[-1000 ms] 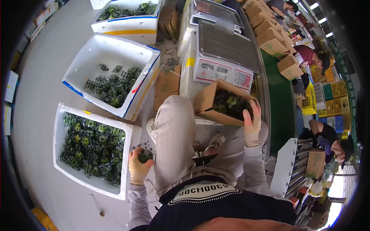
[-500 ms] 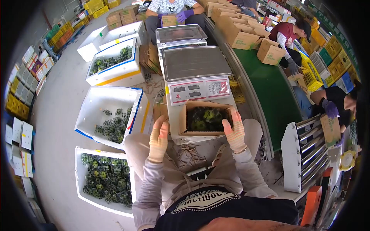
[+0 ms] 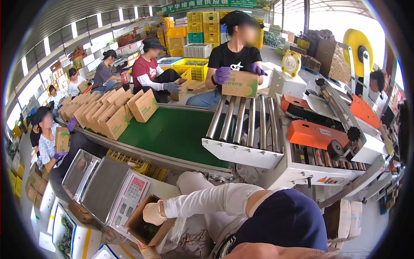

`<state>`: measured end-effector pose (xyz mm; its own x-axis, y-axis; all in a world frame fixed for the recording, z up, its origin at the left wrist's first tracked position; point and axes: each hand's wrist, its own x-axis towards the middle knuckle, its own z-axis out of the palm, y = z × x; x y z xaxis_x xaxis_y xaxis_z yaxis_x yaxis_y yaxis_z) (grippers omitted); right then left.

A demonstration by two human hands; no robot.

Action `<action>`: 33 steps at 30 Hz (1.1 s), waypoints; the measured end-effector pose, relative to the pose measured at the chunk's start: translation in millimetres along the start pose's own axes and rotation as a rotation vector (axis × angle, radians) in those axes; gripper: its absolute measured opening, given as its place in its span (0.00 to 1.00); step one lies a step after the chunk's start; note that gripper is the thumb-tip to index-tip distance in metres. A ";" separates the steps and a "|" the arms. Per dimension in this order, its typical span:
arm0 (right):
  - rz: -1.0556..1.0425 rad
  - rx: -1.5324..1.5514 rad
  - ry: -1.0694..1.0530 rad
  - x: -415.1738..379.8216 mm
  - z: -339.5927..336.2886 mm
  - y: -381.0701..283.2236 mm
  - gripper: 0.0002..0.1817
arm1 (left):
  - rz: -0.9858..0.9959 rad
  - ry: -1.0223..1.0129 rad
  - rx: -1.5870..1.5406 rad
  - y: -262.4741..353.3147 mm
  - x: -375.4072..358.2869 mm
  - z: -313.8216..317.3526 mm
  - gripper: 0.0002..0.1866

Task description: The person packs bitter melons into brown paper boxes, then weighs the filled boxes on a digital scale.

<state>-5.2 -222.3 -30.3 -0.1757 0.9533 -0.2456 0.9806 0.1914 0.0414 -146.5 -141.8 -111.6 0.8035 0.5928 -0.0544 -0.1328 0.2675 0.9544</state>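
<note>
Low in the view, an uncapped cardboard box [image 3: 163, 232] stands beside the scale, its opening facing me. Dark green contents [image 3: 148, 229] show dimly inside. My right hand [image 3: 153, 213], in a pale knit glove, grips the box at its upper side, with its fingertips partly hidden in the opening. My left hand [image 3: 148, 250], gloved alike, is against the lower side of the box, mostly cut off by the sleeve and frame edge. The weighing scale [image 3: 125, 207], with a steel pan and keypad, lies just left of the box.
A green conveyor belt [image 3: 172, 134] carries several cardboard boxes [image 3: 114, 116] and leads to a roller ramp [image 3: 243, 149] and an orange taping machine [image 3: 317, 131]. Across it, a co-worker in purple gloves holds a box [image 3: 239, 84]. White foam crates [image 3: 71, 233] stand at lower left.
My view has swung up and to the right, toward the conveyor and taping machine. My hands, earlier spread apart beside the box, are now on it.
</note>
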 end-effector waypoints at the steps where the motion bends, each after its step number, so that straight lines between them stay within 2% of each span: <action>1: -0.012 -0.028 -0.087 9.8 -2.2 -2.0 0.09 | 0.002 0.006 0.010 4.3 6.0 3.5 0.35; 4: 0.003 0.053 -0.136 17.5 -4.3 4.1 0.10 | -0.022 -0.006 0.025 8.8 14.3 14.8 0.35; 6: -0.204 0.152 -0.017 16.7 -3.4 17.1 0.16 | -0.033 -0.010 0.036 12.9 17.9 19.4 0.34; 7: -0.203 0.152 -0.009 14.0 0.8 18.1 0.16 | -0.031 -0.005 0.037 12.6 16.6 18.3 0.34; 9: -0.110 0.411 0.007 -48.3 -26.8 12.4 0.26 | -0.052 -0.022 0.034 7.8 13.4 26.1 0.33; 11: -0.125 0.178 -0.025 -86.8 -30.2 6.2 0.34 | -0.067 -0.029 0.029 4.8 9.2 30.7 0.33; 12: -0.082 0.262 -0.015 -91.6 -16.2 3.3 0.28 | -0.070 -0.031 0.031 4.6 6.0 31.6 0.33; 14: -0.069 0.296 0.073 -82.3 21.4 7.8 0.24 | -0.047 -0.006 0.022 10.1 6.7 28.8 0.32; 16: -0.086 0.306 0.157 -80.7 24.9 17.6 0.17 | 0.004 0.094 -0.019 20.1 17.3 25.3 0.32; 19: -0.079 0.253 0.250 -73.7 -20.8 34.7 0.14 | 0.104 0.313 -0.084 50.1 51.3 -8.0 0.31; 23: -0.091 0.023 0.502 -20.9 -96.6 69.3 0.08 | 0.154 0.536 -0.162 86.5 87.3 -70.6 0.30; 27: -0.031 -0.089 0.395 64.4 -146.8 86.8 0.13 | 0.139 0.580 -0.221 95.6 102.2 -113.5 0.29; 30: 0.028 -0.155 0.151 119.1 -143.5 84.3 0.16 | 0.125 0.588 -0.262 96.6 106.6 -132.0 0.29; 33: 0.076 -0.043 0.164 136.2 -148.0 82.6 0.16 | 0.118 0.581 -0.289 95.6 105.9 -143.8 0.28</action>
<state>39.1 -42.0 83.0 -0.1168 0.9900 -0.0790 0.9876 0.1241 0.0959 -157.5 55.7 -68.4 0.3408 0.9225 -0.1811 -0.4162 0.3207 0.8509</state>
